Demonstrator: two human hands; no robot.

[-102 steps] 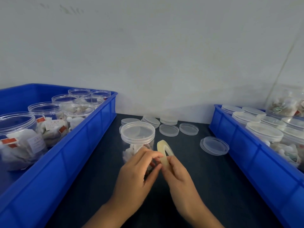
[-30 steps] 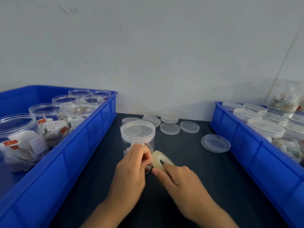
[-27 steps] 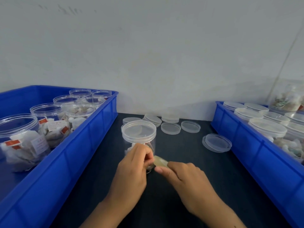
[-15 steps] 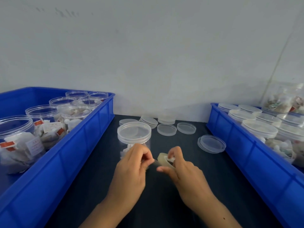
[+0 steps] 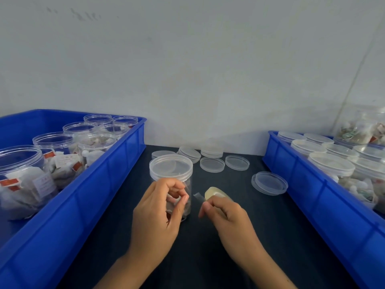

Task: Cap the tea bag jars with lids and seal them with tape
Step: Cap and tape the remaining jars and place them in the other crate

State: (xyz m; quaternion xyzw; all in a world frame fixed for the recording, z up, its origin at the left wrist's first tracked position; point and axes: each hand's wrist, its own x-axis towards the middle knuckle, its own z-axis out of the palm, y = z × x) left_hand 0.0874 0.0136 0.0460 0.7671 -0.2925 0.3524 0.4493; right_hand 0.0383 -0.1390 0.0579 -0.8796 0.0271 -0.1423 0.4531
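A clear jar of tea bags with a clear lid (image 5: 170,167) on it stands upright on the dark table, in the middle. My left hand (image 5: 158,213) is in front of the jar (image 5: 187,188), thumb and forefinger pinched on a torn strip of clear tape. My right hand (image 5: 225,213) holds the pale roll of clear tape (image 5: 214,193) just right of the jar, with a short free tape end sticking out toward the jar. The hands are a little apart.
A blue bin (image 5: 93,197) at the left holds several open jars of tea bags. A blue bin (image 5: 325,205) at the right holds several lidded jars. Loose clear lids (image 5: 212,164) lie behind the jar, another lid (image 5: 269,183) at the right.
The hands worked close together on the roll, pulling tape out. Now they have drawn apart: the tape has parted, a strip stays with my left hand and the roll with my right.
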